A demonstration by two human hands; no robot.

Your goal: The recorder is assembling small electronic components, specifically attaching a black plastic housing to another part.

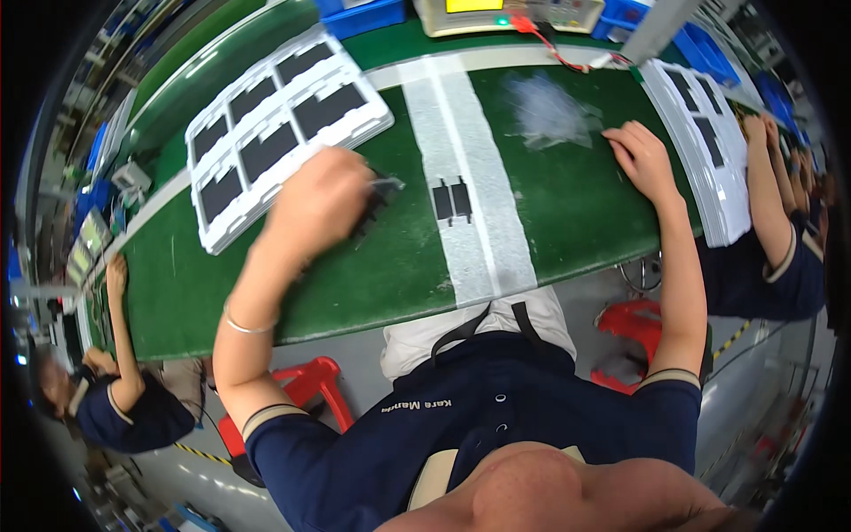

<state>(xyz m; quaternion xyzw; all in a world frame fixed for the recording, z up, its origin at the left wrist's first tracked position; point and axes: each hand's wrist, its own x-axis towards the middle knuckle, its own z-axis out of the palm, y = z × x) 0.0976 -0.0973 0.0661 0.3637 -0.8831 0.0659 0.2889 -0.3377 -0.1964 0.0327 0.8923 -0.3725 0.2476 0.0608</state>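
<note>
Blurred by motion, my left hand [324,199] is closed beside the white tray [350,133] at the left. Out of its right side stick flat black pieces [381,197] with a clear edge; how many is hidden. Two small flat black rectangular pieces [452,202] with thin tabs lie side by side on the pale strip [492,257] running across the bench. At the right, my right hand [645,162] has loosely bent fingers, with a gap at the thumb and nothing seen between them. Just left of its fingertips is a loose heap of clear plastic film [550,111].
The left tray has several compartments with black pieces. Another white tray stack [709,151] stands at the green bench's [603,222] right end, near a co-worker's arm [769,191]. An instrument with red leads [510,16] and blue bins [359,16] line the back. Another person [133,399] sits left.
</note>
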